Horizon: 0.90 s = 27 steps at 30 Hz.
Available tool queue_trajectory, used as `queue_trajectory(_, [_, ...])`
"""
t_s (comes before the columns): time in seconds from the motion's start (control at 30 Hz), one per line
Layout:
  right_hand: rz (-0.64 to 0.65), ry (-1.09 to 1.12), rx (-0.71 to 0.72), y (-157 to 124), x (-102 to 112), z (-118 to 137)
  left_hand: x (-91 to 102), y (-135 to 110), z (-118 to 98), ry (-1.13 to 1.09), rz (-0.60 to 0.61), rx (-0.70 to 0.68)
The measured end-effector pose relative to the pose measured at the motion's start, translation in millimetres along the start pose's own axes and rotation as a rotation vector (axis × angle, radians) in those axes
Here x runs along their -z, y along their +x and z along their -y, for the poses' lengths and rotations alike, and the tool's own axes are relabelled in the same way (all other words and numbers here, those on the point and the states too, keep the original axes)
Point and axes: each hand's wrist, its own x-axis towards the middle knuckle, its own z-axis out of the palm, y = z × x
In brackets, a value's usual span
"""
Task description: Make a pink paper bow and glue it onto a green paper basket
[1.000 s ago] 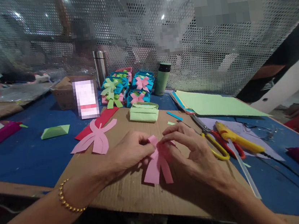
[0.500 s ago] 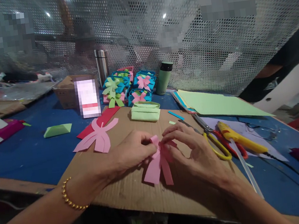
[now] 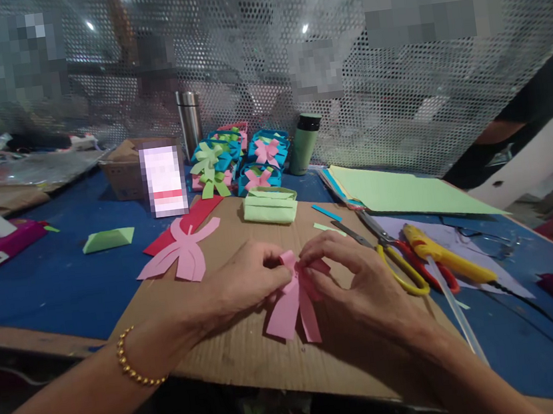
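Both hands pinch a small pink paper bow (image 3: 291,306) over a brown cardboard sheet (image 3: 234,353). My left hand (image 3: 246,284) grips the bow's knot from the left with closed fingers. My right hand (image 3: 361,284) pinches the same knot from the right, thumb and forefinger together. The bow's two tails hang down toward me onto the cardboard. A gold bead bracelet (image 3: 132,369) is on my left wrist.
A second flat pink bow (image 3: 181,252) lies on a red strip at the cardboard's far left. A folded green paper piece (image 3: 270,206), scissors (image 3: 396,256), a yellow-handled tool (image 3: 444,260) and stacked coloured sheets (image 3: 396,195) lie ahead and right. Finished blue boxes with bows (image 3: 238,161) and two flasks stand by the mesh screen.
The hands stay on the pink bow's knot with only small finger shifts. The view has drifted slightly; nothing else moved.
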Motion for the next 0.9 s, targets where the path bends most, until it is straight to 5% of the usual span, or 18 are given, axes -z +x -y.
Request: queue_trajectory(0.9, [-0.045, -0.086, -0.168, 0.7, -1.8, 3.5, -1.1, -0.1, -2.2, -0.045, 0.039, 0.006])
